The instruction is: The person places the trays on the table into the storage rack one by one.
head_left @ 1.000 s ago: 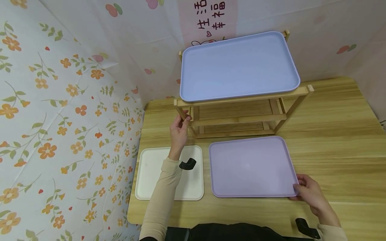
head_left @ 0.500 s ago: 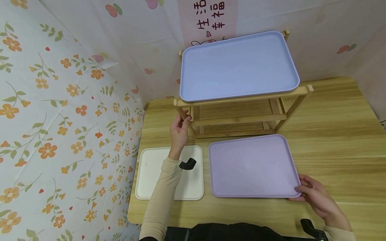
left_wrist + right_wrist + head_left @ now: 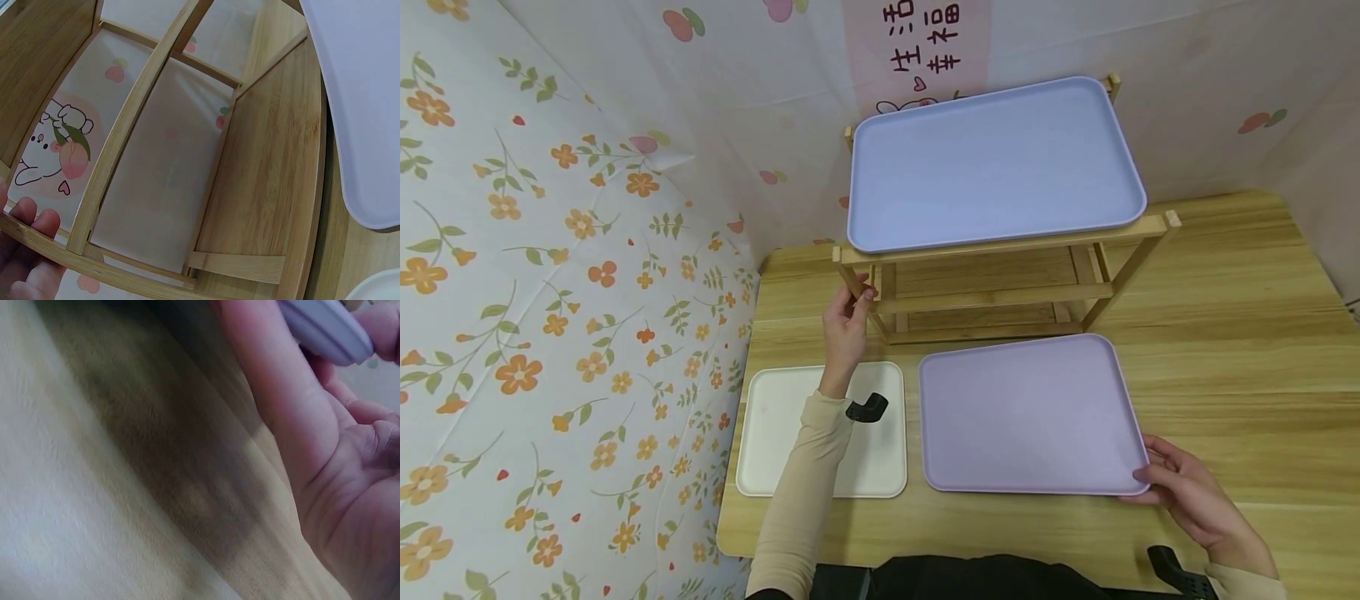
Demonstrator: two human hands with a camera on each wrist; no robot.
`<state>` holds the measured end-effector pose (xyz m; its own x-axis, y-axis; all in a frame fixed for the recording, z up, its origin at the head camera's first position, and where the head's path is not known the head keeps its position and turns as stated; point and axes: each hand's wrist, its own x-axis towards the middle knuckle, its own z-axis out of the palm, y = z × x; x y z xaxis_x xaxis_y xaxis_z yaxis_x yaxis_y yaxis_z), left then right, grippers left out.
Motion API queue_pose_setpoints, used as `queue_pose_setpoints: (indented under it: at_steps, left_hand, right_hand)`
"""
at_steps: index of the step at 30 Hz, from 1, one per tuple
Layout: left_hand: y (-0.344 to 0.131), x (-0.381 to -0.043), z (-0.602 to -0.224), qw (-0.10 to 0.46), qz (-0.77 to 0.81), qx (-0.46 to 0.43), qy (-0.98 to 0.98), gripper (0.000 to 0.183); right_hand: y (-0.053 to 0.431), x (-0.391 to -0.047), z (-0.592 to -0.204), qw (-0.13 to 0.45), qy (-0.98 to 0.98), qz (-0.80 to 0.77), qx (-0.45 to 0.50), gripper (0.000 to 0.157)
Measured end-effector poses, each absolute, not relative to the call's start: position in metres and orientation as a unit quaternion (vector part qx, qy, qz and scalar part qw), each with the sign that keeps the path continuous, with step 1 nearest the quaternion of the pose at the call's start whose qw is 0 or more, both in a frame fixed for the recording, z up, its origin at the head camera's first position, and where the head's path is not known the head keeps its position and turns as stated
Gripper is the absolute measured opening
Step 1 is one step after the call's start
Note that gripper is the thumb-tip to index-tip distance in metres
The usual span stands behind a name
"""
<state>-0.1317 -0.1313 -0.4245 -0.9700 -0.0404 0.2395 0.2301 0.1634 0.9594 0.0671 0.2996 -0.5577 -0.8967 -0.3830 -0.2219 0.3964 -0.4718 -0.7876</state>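
Observation:
My left hand [image 3: 846, 325] grips the left front post of a wooden shelf rack [image 3: 992, 296]. In the left wrist view its fingers [image 3: 45, 224] curl round that post, beside the rack's bare boards. With thumb on top and fingers underneath, my right hand [image 3: 1187, 496] pinches the near right corner of a purple tray [image 3: 1030, 417]. The right wrist view shows the tray's edge [image 3: 328, 328] between thumb and fingers, the wooden surface below. The purple tray lies flat in front of the rack, its right side slightly raised.
A blue tray [image 3: 996, 162] rests on the rack's top level. To the left, a white tray [image 3: 790, 433] lies on the wooden table [image 3: 1225, 350], partly under my left forearm. Printed cloth [image 3: 587, 292] hangs at the left and behind the rack.
My right hand has shifted slightly right and its grip on the purple tray's corner has changed a little; the tray's right side has risen slightly. The left hand stays on the post.

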Motion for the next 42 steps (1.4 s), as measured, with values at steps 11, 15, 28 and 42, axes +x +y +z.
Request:
queue_pose_setpoints:
  at_steps: [11,15,28,42]
  left_hand:
    - [-0.131,-0.131,-0.427,0.116,-0.641,-0.058,-0.756,0.027]
    - [-0.13,-0.13,-0.427,0.118,-0.64,-0.057,-0.757,0.026]
    - [-0.135,-0.139,-0.449,0.122,-0.645,-0.063,-0.751,0.03]
    - [-0.136,-0.139,-0.448,0.115,-0.648,-0.06,-0.751,0.03]
  right_hand:
    - [0.296,0.067,-0.555,0.229,0.333,-0.912,-0.076,0.064]
    - [0.295,0.068,-0.554,0.221,0.343,-0.91,-0.071,0.064]
    - [0.295,0.069,-0.554,0.216,0.324,-0.917,-0.087,0.064]
    - [0.296,0.07,-0.552,0.22,0.317,-0.918,-0.096,0.065]
